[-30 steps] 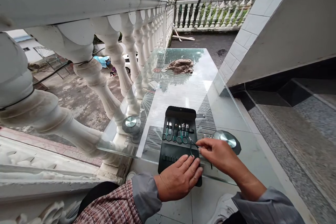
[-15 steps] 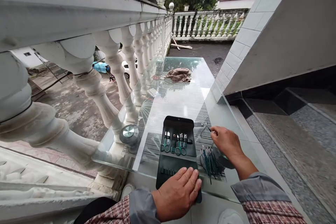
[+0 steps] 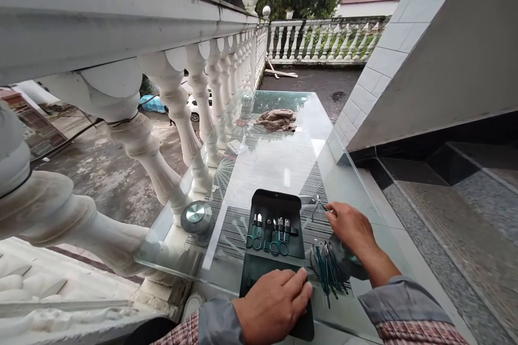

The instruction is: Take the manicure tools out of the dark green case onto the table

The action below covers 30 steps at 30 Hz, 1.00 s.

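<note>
Over the glass table's point(image 3: 267, 167) near edge lay an open black case point(image 3: 275, 202), likely light and bendable, under the flattened left hand point(image 3: 275, 302). A crumpled cloth point(image 3: 277, 120) lay near the far edge; heaped tools point(image 3: 326, 267) crowded the near right corner. Toward the right edge, the right hand point(image 3: 354, 226) pinched nippers point(image 3: 319, 200), probably light, stiff, best held by the handles.

Daylight is diffuse and moderately bright. The table point(image 3: 271, 172) shows white glare and dark reflections; the right wall point(image 3: 453, 75) sits dimmer. Left-edge balusters point(image 3: 52, 210) appear stretched, right-hand steps point(image 3: 477, 188) slightly soft.
</note>
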Each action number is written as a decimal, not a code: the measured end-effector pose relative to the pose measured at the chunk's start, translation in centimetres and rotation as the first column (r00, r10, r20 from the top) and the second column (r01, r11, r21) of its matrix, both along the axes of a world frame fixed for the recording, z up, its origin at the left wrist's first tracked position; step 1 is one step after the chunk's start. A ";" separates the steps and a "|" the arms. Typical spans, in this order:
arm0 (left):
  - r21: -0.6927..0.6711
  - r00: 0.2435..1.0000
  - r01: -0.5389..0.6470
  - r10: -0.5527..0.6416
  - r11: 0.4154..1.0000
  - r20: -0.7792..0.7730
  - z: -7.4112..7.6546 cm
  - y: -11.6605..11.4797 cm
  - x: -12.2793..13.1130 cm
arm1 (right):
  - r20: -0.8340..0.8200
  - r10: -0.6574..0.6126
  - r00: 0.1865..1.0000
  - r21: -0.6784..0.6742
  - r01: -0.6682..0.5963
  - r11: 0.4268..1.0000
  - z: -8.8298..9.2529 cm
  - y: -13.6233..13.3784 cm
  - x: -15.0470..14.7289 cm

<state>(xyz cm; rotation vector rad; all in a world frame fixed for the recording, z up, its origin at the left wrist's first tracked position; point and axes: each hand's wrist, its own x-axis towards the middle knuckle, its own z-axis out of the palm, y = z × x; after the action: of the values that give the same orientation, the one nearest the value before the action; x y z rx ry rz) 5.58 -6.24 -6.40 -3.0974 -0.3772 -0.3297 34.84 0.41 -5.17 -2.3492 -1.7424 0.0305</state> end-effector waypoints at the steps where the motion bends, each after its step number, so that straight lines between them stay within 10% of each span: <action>1: 0.016 1.000 0.001 -0.001 1.000 0.019 -0.1 0.1 0.1 | -0.010 -0.009 1.000 -0.017 0.009 1.000 0.4 0.0 -0.1; 11: -0.010 0.995 -0.080 0.079 0.997 -0.052 0.2 0.3 0.0 | -0.405 0.270 0.873 0.041 -0.278 0.960 3.2 -0.5 -7.0; 30: 0.054 0.995 -0.069 0.073 0.996 -0.065 0.6 -0.3 0.3 | -0.078 0.155 0.985 -0.275 -0.171 0.946 4.5 0.2 -12.5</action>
<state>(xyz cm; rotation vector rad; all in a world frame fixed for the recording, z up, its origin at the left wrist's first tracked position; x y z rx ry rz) 5.84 -6.50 -5.83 -3.0261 -0.4679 -0.2306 22.37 0.56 -0.69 -2.3535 -2.0161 0.3919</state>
